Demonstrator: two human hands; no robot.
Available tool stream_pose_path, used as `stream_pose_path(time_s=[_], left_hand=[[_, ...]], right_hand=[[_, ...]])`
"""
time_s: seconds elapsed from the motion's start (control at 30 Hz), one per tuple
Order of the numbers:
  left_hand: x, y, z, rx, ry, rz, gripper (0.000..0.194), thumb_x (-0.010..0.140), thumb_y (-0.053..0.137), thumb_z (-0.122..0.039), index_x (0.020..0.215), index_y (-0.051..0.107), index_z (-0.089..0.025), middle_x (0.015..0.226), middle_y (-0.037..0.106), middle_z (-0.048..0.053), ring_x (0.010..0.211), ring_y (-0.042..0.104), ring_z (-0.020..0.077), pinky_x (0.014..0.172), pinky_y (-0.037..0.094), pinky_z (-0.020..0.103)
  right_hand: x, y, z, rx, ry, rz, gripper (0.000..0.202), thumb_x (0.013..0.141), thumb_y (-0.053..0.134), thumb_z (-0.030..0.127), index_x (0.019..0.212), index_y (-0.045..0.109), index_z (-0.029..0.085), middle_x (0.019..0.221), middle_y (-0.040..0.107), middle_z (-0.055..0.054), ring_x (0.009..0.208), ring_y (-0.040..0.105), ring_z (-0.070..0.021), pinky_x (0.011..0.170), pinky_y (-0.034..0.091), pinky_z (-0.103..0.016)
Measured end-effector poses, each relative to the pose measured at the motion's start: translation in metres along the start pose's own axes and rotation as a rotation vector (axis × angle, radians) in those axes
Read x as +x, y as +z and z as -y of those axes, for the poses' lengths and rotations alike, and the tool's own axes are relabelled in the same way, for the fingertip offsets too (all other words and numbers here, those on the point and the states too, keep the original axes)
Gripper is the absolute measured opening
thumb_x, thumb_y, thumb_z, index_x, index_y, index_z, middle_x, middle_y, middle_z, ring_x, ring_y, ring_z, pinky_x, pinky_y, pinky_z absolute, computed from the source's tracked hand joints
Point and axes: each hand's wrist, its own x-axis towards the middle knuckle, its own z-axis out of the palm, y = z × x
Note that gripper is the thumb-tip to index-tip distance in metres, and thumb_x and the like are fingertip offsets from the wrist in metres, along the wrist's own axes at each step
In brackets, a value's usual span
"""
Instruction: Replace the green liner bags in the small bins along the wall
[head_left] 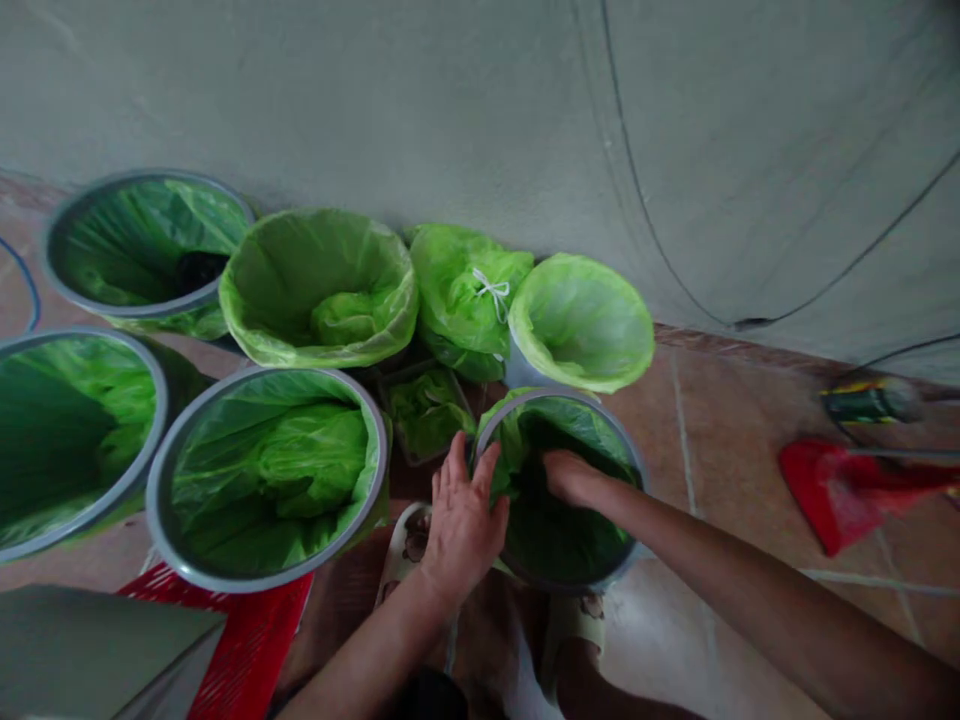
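A round bin with a grey rim [634,455] and a green plastic liner [592,425] stands in front of me. My right hand [571,478] reaches down inside it; its fingers are lost in the dark interior, so what they touch is hidden. At the bin's left rim is my left hand [465,510], fingers apart, holding nothing. Left of it stands another grey-rimmed bin [382,440] with bunched green liner inside. Behind my hands are a bin with a pale green liner [585,320] and a green bag tied with white string [461,285].
More lined bins stand at the left, including one [319,235] by the wall and one [161,380] at the edge. A small crate [427,410] sits between bins. A red basket [251,640] is lower left, a red dustpan [825,500] far right. A cable [637,190] hangs along the wall.
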Motion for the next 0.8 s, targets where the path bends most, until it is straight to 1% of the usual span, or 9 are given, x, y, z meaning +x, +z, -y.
stream_pose_path(time_s=[0.07, 0.13, 0.2, 0.27, 0.37, 0.47, 0.63, 0.73, 0.8], left_hand=[[0.007, -0.012, -0.007, 0.06, 0.038, -0.117, 0.055, 0.084, 0.058, -0.022, 0.138, 0.044, -0.024, 0.155, 0.024, 0.017, 0.14, 0.032, 0.0358, 0.107, 0.038, 0.053], [0.023, -0.021, -0.014, 0.113, 0.086, -0.182, 0.053, 0.086, 0.057, -0.026, 0.138, 0.044, -0.02, 0.151, 0.031, 0.019, 0.138, 0.036, 0.035, 0.106, 0.039, 0.051], [0.047, -0.023, -0.019, 0.162, 0.121, -0.171, 0.054, 0.089, 0.054, -0.032, 0.139, 0.041, -0.015, 0.143, 0.043, 0.021, 0.132, 0.043, 0.0336, 0.105, 0.04, 0.049], [0.073, -0.017, -0.021, 0.218, 0.136, -0.088, 0.05, 0.092, 0.049, -0.034, 0.137, 0.04, -0.013, 0.133, 0.054, 0.019, 0.124, 0.052, 0.0307, 0.102, 0.043, 0.045], [0.101, 0.0, -0.017, 0.32, 0.099, 0.113, 0.036, 0.096, 0.04, -0.028, 0.128, 0.046, -0.013, 0.11, 0.067, 0.017, 0.104, 0.065, 0.0267, 0.089, 0.049, 0.038], [0.112, 0.012, -0.013, 0.388, 0.065, 0.194, 0.029, 0.098, 0.033, -0.025, 0.121, 0.047, -0.014, 0.095, 0.07, 0.014, 0.092, 0.069, 0.0253, 0.08, 0.049, 0.033], [0.133, 0.008, -0.028, 0.419, 0.227, 0.316, 0.034, 0.096, 0.039, -0.028, 0.127, 0.048, -0.018, 0.109, 0.069, 0.013, 0.101, 0.066, 0.0241, 0.087, 0.048, 0.033], [0.146, -0.001, -0.038, 0.281, 0.363, 0.248, 0.042, 0.093, 0.048, -0.033, 0.132, 0.048, -0.021, 0.128, 0.061, 0.012, 0.117, 0.058, 0.0243, 0.102, 0.042, 0.037], [0.14, -0.008, -0.037, 0.135, 0.281, 0.109, 0.044, 0.093, 0.047, -0.038, 0.132, 0.051, -0.019, 0.131, 0.059, 0.012, 0.12, 0.056, 0.0248, 0.106, 0.039, 0.039]], right_hand=[[-0.022, -0.016, -0.01, 0.013, -0.012, -0.035, 0.02, 0.091, 0.053, 0.027, 0.101, 0.068, 0.017, 0.094, 0.068, -0.007, 0.088, 0.065, -0.0187, 0.082, 0.053, -0.033], [-0.043, -0.03, -0.021, 0.003, 0.031, -0.193, 0.029, 0.091, 0.046, 0.024, 0.112, 0.065, 0.017, 0.104, 0.068, -0.011, 0.096, 0.064, -0.0226, 0.087, 0.051, -0.036], [-0.055, -0.035, -0.033, -0.011, 0.186, -0.417, 0.041, 0.092, 0.043, 0.029, 0.128, 0.055, 0.014, 0.121, 0.062, -0.016, 0.109, 0.059, -0.0282, 0.092, 0.048, -0.042], [-0.058, -0.03, -0.045, 0.044, 0.383, -0.522, 0.049, 0.092, 0.04, 0.032, 0.135, 0.046, 0.009, 0.125, 0.059, -0.021, 0.111, 0.058, -0.032, 0.091, 0.047, -0.044], [-0.049, -0.01, -0.059, 0.258, 0.496, -0.444, 0.047, 0.095, 0.032, 0.03, 0.135, 0.044, 0.008, 0.111, 0.066, -0.02, 0.098, 0.064, -0.0293, 0.086, 0.048, -0.041], [-0.047, 0.009, -0.061, 0.403, 0.485, -0.449, 0.043, 0.095, 0.03, 0.03, 0.13, 0.046, 0.011, 0.103, 0.068, -0.017, 0.094, 0.065, -0.0275, 0.087, 0.047, -0.039], [-0.086, 0.031, -0.049, 0.744, 0.55, -0.533, 0.049, 0.091, 0.039, 0.035, 0.134, 0.042, 0.011, 0.111, 0.065, -0.017, 0.102, 0.063, -0.0289, 0.089, 0.047, -0.042], [-0.105, 0.034, -0.052, 1.143, 0.61, -0.559, 0.058, 0.088, 0.046, 0.052, 0.133, 0.044, 0.015, 0.101, 0.069, -0.012, 0.092, 0.065, -0.0262, 0.08, 0.051, -0.038], [-0.104, 0.03, -0.06, 1.4, 0.641, -0.601, 0.052, 0.085, 0.049, 0.058, 0.117, 0.057, 0.018, 0.096, 0.07, -0.009, 0.087, 0.066, -0.0231, 0.074, 0.051, -0.034]])
